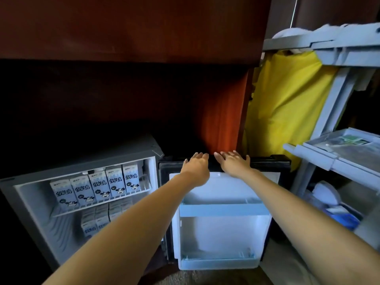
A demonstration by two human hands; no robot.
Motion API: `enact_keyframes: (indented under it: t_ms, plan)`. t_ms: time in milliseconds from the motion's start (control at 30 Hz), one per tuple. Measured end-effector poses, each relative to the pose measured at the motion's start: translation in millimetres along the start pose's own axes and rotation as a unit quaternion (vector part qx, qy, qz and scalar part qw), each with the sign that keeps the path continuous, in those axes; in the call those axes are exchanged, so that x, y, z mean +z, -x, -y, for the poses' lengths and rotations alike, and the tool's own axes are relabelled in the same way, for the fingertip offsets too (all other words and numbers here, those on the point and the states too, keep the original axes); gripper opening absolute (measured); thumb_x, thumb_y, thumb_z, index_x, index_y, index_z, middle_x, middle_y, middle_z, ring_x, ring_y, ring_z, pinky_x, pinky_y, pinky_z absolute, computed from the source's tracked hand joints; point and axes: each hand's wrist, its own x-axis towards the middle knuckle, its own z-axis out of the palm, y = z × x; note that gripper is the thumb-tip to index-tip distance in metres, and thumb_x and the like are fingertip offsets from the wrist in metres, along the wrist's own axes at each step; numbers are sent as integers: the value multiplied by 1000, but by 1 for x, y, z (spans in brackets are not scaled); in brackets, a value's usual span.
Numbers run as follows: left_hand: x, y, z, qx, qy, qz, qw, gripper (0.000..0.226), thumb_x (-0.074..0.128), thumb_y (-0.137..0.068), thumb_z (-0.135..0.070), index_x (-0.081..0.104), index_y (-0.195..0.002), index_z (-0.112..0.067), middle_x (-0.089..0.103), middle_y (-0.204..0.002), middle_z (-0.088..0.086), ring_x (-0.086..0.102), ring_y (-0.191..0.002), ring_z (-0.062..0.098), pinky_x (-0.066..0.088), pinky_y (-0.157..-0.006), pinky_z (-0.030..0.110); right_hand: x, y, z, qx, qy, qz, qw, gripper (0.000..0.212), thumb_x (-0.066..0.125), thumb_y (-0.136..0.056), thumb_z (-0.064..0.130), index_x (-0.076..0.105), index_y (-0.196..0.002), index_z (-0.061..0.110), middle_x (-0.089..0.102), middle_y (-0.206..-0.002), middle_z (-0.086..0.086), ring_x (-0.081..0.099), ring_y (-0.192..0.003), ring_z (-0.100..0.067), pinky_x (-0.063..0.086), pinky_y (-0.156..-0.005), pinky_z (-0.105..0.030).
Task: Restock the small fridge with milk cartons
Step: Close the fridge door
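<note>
The small fridge (24, 194) stands open at the lower left. Several white milk cartons (96, 188) with cow prints line its upper wire shelf, and more cartons (96, 221) stand below. The fridge door (224, 229) is swung wide to the right, its white inner shelves bare. My left hand (196, 164) and my right hand (233, 162) both rest on the door's dark top edge with fingers stretched out. Neither hand holds a carton.
A reddish wooden cabinet (131, 27) surrounds the fridge above and behind. To the right stands a grey service cart (329, 159) with a yellow bag (283, 99), a tray of small items and blue-white things on its lower level. Carpet lies below the door.
</note>
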Motion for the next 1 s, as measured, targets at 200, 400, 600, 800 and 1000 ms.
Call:
enact_keyframes:
  t_ms: [200,400,600,800,1000]
  plan:
    - [20,2,1,10,-22,10,1000,53,32,-94,-2,19,-146,-6,17,-156,8,8,-147,19,8,-119,40,8,8,2,-15,15,-60,998,40,25,-98,25,48,-129,15,46,-138,-11,41,-127,-31,28,-109,-43]
    - [11,39,1,11,11,25,1000,58,30,-91,4,15,-147,-4,11,-158,10,7,-147,21,10,-120,34,-9,51,0,-2,-31,-4,1000,52,32,-91,8,39,-140,23,39,-146,-10,35,-134,-31,33,-107,-36]
    - [-6,92,-2,2,37,51,998,57,29,-92,5,16,-147,-2,10,-158,11,10,-147,21,15,-117,28,-16,105,12,-66,-11,29,997,54,30,-93,6,39,-141,30,40,-147,-9,37,-134,-32,37,-102,-32]
    - [-30,149,15,-3,27,80,996,55,30,-95,1,15,-148,-2,14,-157,12,14,-146,22,15,-115,26,-12,149,45,-125,-20,54,990,57,27,-91,2,43,-138,29,40,-145,-15,38,-132,-32,37,-97,-26]
    - [-57,186,51,-28,27,83,996,45,32,-94,1,37,-138,-1,39,-144,17,37,-134,30,32,-108,35,-3,177,103,-202,-28,45,978,58,28,-87,-8,49,-135,16,26,-154,0,20,-144,-22,17,-117,-29]
